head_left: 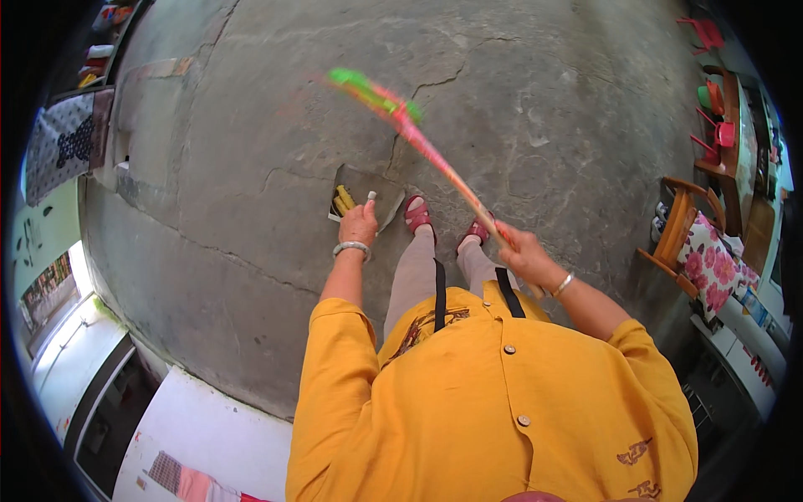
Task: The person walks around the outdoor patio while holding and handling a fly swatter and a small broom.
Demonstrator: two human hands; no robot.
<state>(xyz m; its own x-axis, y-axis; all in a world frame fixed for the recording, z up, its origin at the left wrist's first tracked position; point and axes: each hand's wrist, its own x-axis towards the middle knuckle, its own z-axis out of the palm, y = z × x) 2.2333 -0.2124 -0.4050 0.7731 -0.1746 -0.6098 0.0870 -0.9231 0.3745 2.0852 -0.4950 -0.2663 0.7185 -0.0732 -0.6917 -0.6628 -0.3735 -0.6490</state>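
Observation:
My right hand (520, 251) grips the pink handle of a broom (452, 176), which slants up to the left to a blurred green head (360, 88). Below and left of the middle, my left hand (358, 226) is closed on the pale-tipped handle of a grey dustpan (386, 199). Inside the pan lie yellow pieces (344, 198), possibly peels; my hand partly hides the pan. My feet in red sandals (418, 211) are just right of the dustpan, on a cracked concrete floor (234, 151).
Wooden chairs (677, 226), a flowered cushion (703, 259), red stools (704, 33) and a wooden table (729, 159) line the right side. Shelves (100, 54) and hanging cloths (63, 146) stand along the left. A white surface (201, 427) is at lower left.

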